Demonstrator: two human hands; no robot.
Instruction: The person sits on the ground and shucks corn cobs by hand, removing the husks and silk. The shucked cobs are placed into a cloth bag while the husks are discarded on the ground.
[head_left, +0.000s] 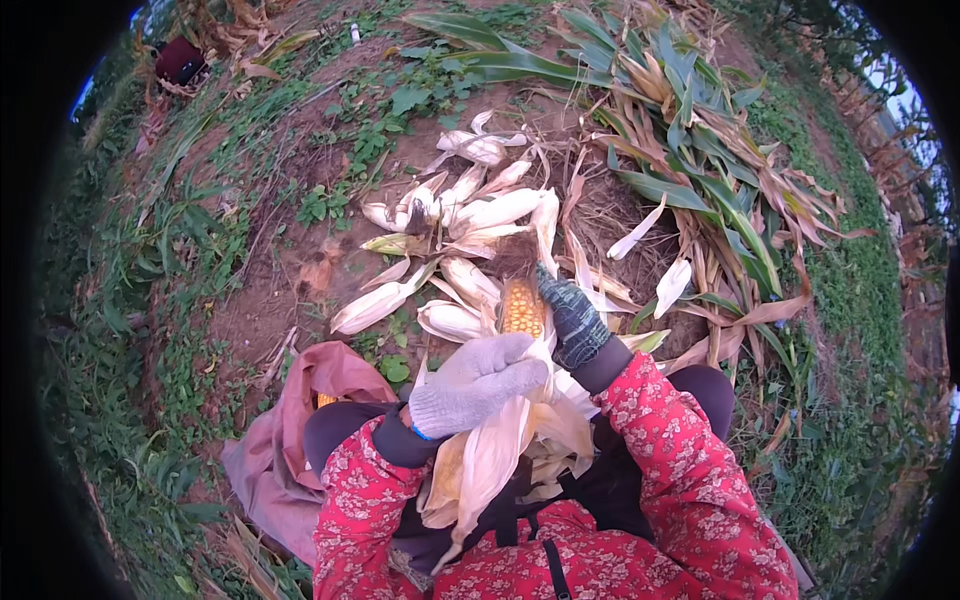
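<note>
An ear of corn (523, 308), its yellow kernels bared on the upper side, points away from me between my hands. My left hand (478, 384), in a pale knit glove, is wrapped around the ear's lower end. Peeled-back dry husk leaves (491, 457) hang below that hand over my lap. My right hand (571, 319), in a dark green patterned glove, grips a strip of pale husk (546, 225) along the ear's right side; its fingertips are partly hidden. Brown corn silk (516, 259) shows at the ear's tip.
Several ears still in husk (495, 211) lie heaped on bare soil ahead. Cut corn stalks (697, 157) with green and dry leaves are piled at right. A reddish sack (281, 450) with yellow corn inside sits by my left knee. A dark red object (180, 61) stands far left.
</note>
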